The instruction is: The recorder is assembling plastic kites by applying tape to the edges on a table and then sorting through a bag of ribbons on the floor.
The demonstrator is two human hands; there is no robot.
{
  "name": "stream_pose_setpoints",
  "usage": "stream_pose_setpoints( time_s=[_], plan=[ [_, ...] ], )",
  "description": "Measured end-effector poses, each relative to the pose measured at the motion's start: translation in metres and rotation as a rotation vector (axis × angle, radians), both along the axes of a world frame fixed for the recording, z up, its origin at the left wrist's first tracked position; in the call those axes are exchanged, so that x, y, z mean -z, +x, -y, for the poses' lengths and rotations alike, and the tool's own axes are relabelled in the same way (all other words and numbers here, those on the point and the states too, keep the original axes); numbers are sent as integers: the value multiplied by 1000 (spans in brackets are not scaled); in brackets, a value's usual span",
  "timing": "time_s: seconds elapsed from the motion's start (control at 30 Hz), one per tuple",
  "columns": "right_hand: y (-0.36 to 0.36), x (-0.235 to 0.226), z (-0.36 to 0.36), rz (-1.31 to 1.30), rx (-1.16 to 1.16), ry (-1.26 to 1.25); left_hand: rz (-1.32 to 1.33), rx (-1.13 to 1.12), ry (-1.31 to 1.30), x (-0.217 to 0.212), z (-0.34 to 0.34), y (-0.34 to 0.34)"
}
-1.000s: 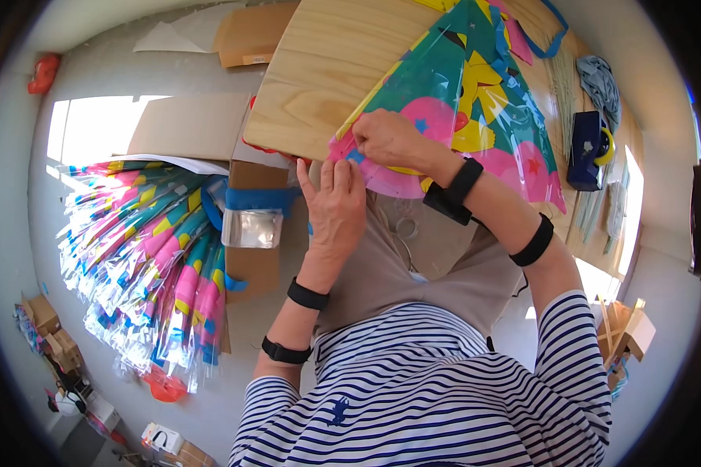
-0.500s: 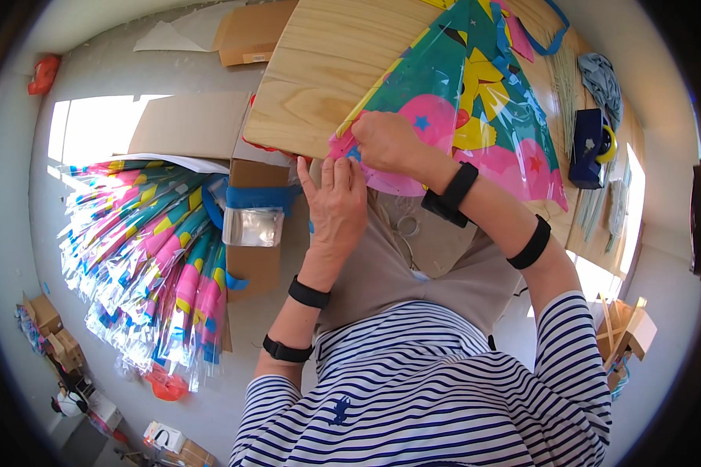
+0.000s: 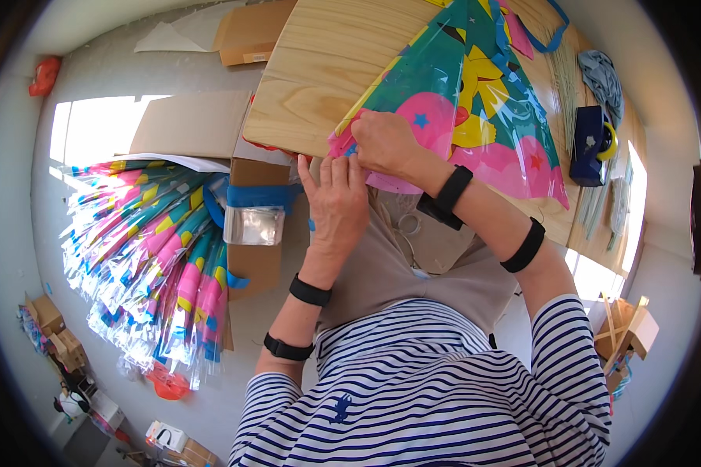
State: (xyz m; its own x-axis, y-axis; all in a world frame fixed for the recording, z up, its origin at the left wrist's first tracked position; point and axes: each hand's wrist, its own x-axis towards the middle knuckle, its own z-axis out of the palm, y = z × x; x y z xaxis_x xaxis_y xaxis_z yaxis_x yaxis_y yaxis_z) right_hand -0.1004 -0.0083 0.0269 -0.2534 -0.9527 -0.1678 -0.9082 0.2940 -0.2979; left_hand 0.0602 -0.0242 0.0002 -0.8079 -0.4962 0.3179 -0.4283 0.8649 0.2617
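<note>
A large triangular kite of shiny film, green with pink and yellow shapes, lies over the wooden table and hangs past its near edge. My right hand is closed in a fist on the kite's near left corner, knuckles up; its fingertips are hidden. Right beside it, my left hand has its fingers on the same corner, with the little finger spread apart and the thumb out of sight. A yellow strip runs along the kite's left edge up from my hands.
On the left, many folded kites in clear wrap fan out beside a cardboard box with blue tape. The wooden table carries a blue tape dispenser, thin rods and grey cloth on its right side.
Both hands stay at the kite's corner. My right forearm has shifted slightly, and the view has moved very little.
</note>
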Motion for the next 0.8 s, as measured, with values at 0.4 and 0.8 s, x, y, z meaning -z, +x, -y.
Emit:
stream_pose_setpoints(
  time_s=[0.4, 0.8],
  plan=[
    [-1, -1, 3, -14, 14, 45, 61, 69, -97, -8, 7, -1],
    [-5, -11, 6, 45, 127, 33, 121, 172, -101, -10, 13, 0]
  ],
)
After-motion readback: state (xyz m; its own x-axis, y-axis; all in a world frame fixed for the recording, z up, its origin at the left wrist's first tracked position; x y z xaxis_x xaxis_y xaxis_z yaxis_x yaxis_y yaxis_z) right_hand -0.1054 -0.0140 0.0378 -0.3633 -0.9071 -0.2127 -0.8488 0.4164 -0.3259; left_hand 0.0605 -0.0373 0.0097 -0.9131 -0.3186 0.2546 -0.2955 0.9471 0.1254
